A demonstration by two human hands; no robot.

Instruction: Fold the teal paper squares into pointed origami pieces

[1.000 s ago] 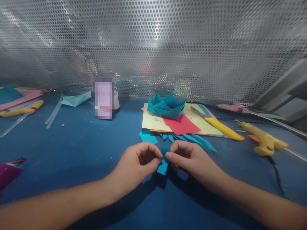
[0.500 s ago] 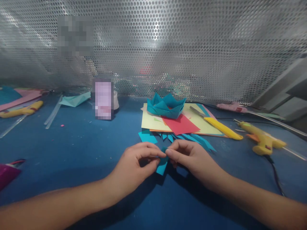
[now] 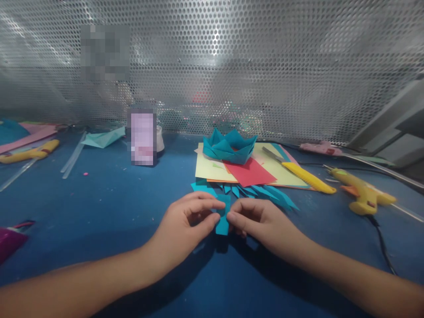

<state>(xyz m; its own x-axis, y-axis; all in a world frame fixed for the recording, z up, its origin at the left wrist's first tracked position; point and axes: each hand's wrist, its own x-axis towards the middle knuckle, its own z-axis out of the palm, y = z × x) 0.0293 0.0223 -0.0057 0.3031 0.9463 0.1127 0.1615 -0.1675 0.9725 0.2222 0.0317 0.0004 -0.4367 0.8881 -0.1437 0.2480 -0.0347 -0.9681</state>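
Between my two hands, a small blue paper strip [image 3: 222,226] stands nearly upright above the blue table. My left hand [image 3: 190,221] pinches its left edge between thumb and index finger. On the right edge, the thumb and bent fingers of my right hand [image 3: 261,218] grip the same strip. Just beyond my hands lie several pointed blue paper pieces [image 3: 271,194] and a flat blue piece [image 3: 202,187]. Behind them a folded blue paper crown shape [image 3: 228,148] sits on a stack of coloured paper [image 3: 212,168], beside a red paper piece [image 3: 250,171].
A yellow cutter knife [image 3: 308,176] lies with its blade on the paper stack. Farther right is a yellow glue gun [image 3: 362,190] with a black cord. A phone [image 3: 143,139] stands upright at the back left, near another yellow glue gun [image 3: 31,153]. Perforated metal [image 3: 212,66] rises behind the table.
The paper strip has turned more upright, and its upper end now shows above my fingers. My right hand has shifted slightly down its edge.
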